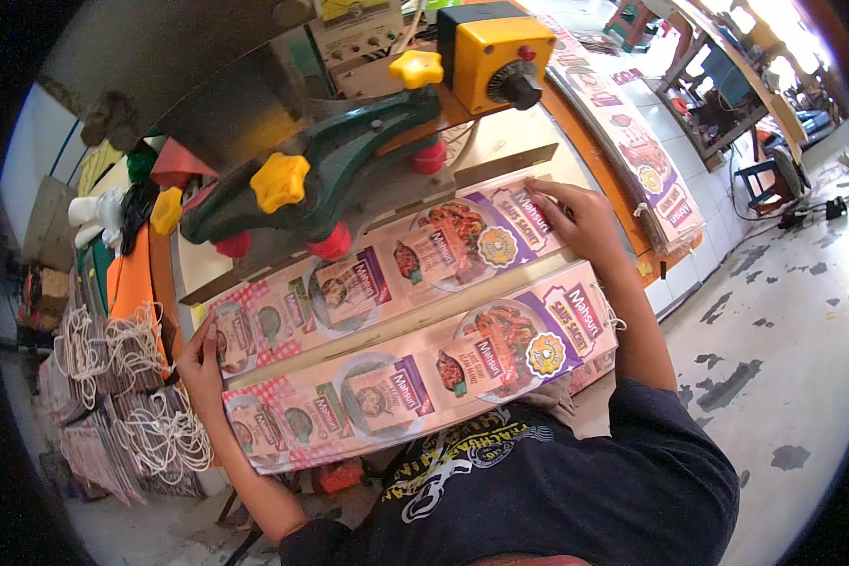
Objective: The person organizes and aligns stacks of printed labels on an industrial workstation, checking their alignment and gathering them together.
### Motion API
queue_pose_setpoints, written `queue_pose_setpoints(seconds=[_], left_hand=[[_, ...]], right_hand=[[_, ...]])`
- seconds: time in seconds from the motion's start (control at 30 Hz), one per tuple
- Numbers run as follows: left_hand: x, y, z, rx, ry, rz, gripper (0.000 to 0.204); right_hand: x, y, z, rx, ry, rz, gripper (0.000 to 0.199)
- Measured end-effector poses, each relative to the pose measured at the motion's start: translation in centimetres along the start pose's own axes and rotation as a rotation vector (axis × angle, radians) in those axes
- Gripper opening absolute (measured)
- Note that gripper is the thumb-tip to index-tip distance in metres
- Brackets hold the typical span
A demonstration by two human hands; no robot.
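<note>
A long printed strip [401, 269], pink and purple with pictures of food, lies beneath a dark green machine arm [349, 160], against a low metal guide [505, 168]. My left hand [200, 360] grips its left end. At the strip's right end, my right hand [575, 219] holds the upper corner between thumb and fingers. Nearer to my body, a second strip [415, 373] with the same print lies parallel, seemingly on top of others. My left wrist passes beside its left end, and white string [615, 319] shows at its right end.
Yellow star knobs [280, 182] and red feet [329, 242] sit on the machine. A yellow box [500, 61] with a black dial stands behind. More printed strips [646, 156] lie along the table's right side. String-tied bundles [160, 434] are stacked at left.
</note>
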State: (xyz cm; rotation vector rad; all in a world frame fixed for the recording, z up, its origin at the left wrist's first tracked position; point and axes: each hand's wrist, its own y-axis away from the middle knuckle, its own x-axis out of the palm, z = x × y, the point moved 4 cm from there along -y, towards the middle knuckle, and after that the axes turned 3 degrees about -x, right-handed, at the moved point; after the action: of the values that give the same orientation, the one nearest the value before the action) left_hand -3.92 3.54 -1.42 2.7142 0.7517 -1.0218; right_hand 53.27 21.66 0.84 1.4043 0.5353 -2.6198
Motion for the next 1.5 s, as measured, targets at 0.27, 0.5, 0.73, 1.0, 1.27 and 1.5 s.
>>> queue_pose_setpoints(seconds=[0.27,0.5,0.73,1.0,1.27,1.5], left_hand=[[0.1,0.1,-1.0,0.074,-0.041,0.011,0.031],[-0.1,-0.1,0.5,0.032,-0.019,-0.031,0.029],[-0.5,0.4,-0.4,0.045,-0.082,-0.074,0.028],[-0.3,0.8,-1.8,-0.013,0.005,-0.053,0.027],[-0.5,0.8,-1.2,-0.016,-0.006,-0.045,0.027],[-0.2,0.2,-0.5,-0.002,-0.007,-0.04,0.028]], right_hand=[[0.5,-0.1,-0.9,-0.054,-0.042,-0.067,0.027],[0.2,-0.2,0.6,0.0,-0.068,-0.016,0.026],[0.7,-0.1,0.3,0.081,-0.092,0.059,0.031],[0.9,-0.2,-0.4,-0.089,-0.09,-0.025,0.031],[0.7,-0.3,0.2,-0.068,-0.085,-0.002,0.031],[0.5,0.1,0.0,0.038,-0.12,0.032,0.031]])
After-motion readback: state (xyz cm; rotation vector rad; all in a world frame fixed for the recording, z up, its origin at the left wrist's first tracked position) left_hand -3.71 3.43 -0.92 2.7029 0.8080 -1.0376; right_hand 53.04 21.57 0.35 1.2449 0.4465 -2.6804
